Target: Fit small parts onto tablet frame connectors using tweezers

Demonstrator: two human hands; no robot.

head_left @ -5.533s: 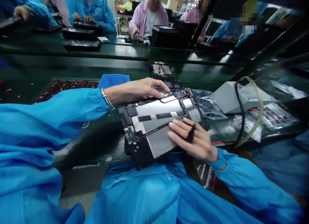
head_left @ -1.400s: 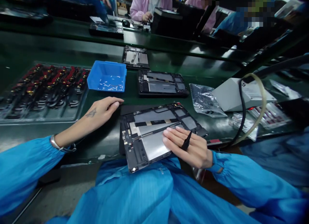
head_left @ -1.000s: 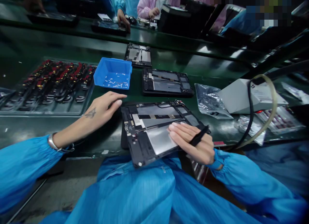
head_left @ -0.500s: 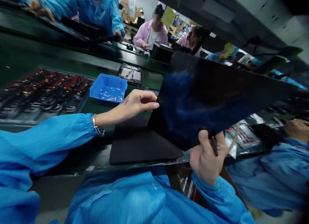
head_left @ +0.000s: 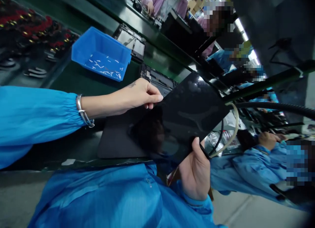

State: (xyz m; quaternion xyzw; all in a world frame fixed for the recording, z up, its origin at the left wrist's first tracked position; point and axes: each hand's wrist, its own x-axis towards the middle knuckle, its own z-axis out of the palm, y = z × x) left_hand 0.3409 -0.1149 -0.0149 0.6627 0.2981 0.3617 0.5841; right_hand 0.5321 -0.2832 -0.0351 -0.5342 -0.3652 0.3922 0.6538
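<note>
Both hands hold one tablet [head_left: 187,119], glossy black face up and tilted, lifted just above a black mat [head_left: 115,142] on the worktop [head_left: 73,80]. The left hand [head_left: 137,95] pinches the tablet's far-left edge, fingers [head_left: 155,98] closed on it with the thumb on top. The right hand [head_left: 195,172] grips the near edge, thumb pressed on the glass and the other fingers curled underneath; a thin black tool [head_left: 204,151] is tucked in that same hand.

Risks, as I judge them: each grip is only on an edge, so the slick panel could slip or twist and knock a corner on the worktop. The tool sits close to the glass beside the thumb and could scratch it. A hose [head_left: 227,139] and a black cable run just beyond the right fingertips and could snag the far corner.

Counted: one tablet in hand, two open tablet frames [head_left: 157,80] beyond the left fingers, one blue bin [head_left: 100,54] of small white bits, one parts tray [head_left: 29,41] at far left, one bracelet [head_left: 83,110] on the left wrist.
</note>
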